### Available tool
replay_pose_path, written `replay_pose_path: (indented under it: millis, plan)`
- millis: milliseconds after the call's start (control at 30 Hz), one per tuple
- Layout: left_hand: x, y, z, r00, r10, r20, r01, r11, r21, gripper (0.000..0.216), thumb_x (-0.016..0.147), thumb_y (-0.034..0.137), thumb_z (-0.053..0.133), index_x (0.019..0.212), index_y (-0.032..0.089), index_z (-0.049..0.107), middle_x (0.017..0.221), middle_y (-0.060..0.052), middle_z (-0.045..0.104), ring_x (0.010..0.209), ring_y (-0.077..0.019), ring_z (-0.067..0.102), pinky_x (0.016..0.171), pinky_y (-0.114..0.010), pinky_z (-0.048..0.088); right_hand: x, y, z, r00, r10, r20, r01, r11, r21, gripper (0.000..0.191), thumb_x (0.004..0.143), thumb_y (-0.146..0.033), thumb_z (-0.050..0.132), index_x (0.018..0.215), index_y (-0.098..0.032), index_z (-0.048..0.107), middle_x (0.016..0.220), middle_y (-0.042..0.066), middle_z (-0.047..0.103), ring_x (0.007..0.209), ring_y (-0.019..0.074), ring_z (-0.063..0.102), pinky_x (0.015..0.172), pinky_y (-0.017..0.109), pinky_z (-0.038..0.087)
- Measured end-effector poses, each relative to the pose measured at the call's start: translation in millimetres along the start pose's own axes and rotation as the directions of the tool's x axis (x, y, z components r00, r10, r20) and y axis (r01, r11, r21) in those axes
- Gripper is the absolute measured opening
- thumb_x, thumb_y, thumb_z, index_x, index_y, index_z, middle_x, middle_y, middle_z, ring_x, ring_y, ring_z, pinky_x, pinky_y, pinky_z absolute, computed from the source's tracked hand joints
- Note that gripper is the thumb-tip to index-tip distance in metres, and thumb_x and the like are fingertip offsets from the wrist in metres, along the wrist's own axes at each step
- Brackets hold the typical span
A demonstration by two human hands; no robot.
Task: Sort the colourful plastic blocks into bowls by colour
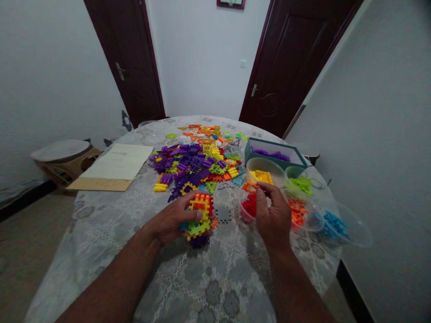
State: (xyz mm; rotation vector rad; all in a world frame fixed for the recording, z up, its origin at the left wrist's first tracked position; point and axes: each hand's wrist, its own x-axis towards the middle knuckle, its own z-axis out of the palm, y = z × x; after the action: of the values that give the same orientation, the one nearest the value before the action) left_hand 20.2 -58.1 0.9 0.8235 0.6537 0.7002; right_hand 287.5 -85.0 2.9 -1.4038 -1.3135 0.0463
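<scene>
My left hand (178,216) is closed around a clump of interlocking plastic building pieces (199,216), with yellow, lime, orange, red and purple parts showing. Between the thumb and fingers of my right hand (274,213) is an orange building piece (249,186), held above a round clear tub of red pieces (248,205). A grey square piece (223,216) lies flat on the tablecloth between my hands. Beyond them spreads a large mixed pile of building pieces (188,159), mostly purple in front and orange farther back.
On the right stand clear tubs with yellow pieces (261,176), lime pieces (301,184), orange pieces (296,212) and blue pieces (335,224). Behind them is a green box (296,160) holding purple pieces. Papers (116,163) lie at the left table edge, near a stool (63,157).
</scene>
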Motion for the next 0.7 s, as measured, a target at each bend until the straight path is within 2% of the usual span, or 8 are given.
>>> replay_pose_path:
  millis: [133, 267, 567, 700]
  plan:
    - [0.9, 0.7, 0.7, 0.998, 0.012, -0.067, -0.014, 1.0, -0.018, 0.069, 0.076, 0.02, 0.088, 0.137, 0.022, 0.056, 0.113, -0.017, 0.074, 0.1, -0.0363, 0.076, 0.085, -0.055, 0.063, 10.0, 7.8, -8.0, 0.998, -0.061, -0.026, 0.058, 0.995, -0.084, 0.02, 0.099, -0.03, 0.058, 0.108, -0.021, 0.074, 0.107, 0.007, 0.073, 0.101, 0.0234, 0.067, 0.094, 0.041, 0.053]
    - [2.0, 2.3, 3.6, 0.987, 0.014, -0.158, -0.016, 1.0, -0.01, 0.06, 0.076, 0.023, 0.089, 0.128, 0.019, 0.06, 0.111, -0.018, 0.075, 0.097, -0.0363, 0.077, 0.085, -0.055, 0.064, 17.0, 13.8, -15.6, 0.998, -0.056, -0.023, 0.052, 0.989, -0.137, 0.018, 0.097, -0.028, 0.061, 0.104, -0.021, 0.076, 0.105, 0.007, 0.07, 0.097, 0.0226, 0.066, 0.09, 0.04, 0.053]
    - [2.9, 0.8, -0.1, 0.981, 0.012, -0.194, -0.02, 0.999, -0.04, 0.053, 0.076, 0.026, 0.09, 0.12, 0.017, 0.063, 0.107, -0.016, 0.075, 0.088, -0.0323, 0.078, 0.083, -0.053, 0.065, 18.3, 22.7, -15.1, 0.997, -0.074, -0.029, 0.064, 0.966, -0.249, 0.02, 0.096, -0.024, 0.06, 0.107, -0.02, 0.076, 0.102, 0.008, 0.07, 0.09, 0.0213, 0.065, 0.082, 0.037, 0.054]
    - [2.0, 1.6, 1.6, 0.981, 0.024, -0.192, -0.029, 0.999, -0.026, 0.051, 0.076, 0.027, 0.09, 0.119, 0.018, 0.064, 0.102, -0.013, 0.075, 0.085, -0.0303, 0.077, 0.083, -0.054, 0.065, 17.9, 23.2, -13.2, 0.994, -0.108, -0.021, 0.097, 0.95, -0.297, 0.021, 0.095, -0.02, 0.057, 0.106, -0.019, 0.076, 0.104, 0.009, 0.069, 0.089, 0.0216, 0.065, 0.083, 0.039, 0.056]
